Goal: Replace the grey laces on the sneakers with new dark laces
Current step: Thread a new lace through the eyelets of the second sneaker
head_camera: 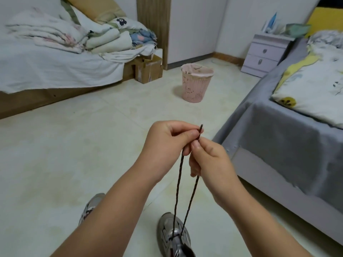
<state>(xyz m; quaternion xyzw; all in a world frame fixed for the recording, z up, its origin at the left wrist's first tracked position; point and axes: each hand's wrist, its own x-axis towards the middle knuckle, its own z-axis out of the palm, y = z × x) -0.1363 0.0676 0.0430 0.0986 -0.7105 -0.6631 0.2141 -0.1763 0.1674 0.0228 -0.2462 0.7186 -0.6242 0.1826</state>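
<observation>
A silver-grey sneaker (173, 236) stands on the tiled floor at the bottom centre. Two strands of a dark lace (179, 180) rise from its lowest eyelets to my hands. My left hand (167, 140) and my right hand (209, 160) are raised together above the shoe and pinch the lace ends side by side; the tips stick up past my fingers. A second sneaker (91, 206) lies on the floor to the left, mostly hidden behind my left forearm. No grey lace is in view.
A pink mesh waste basket (196, 84) stands on the floor ahead. A bed with piled bedding (55, 52) lies to the left with a cardboard box (148, 69) beside it. A grey-sheeted bed (287, 136) fills the right, and a pale nightstand (265, 54) is behind it.
</observation>
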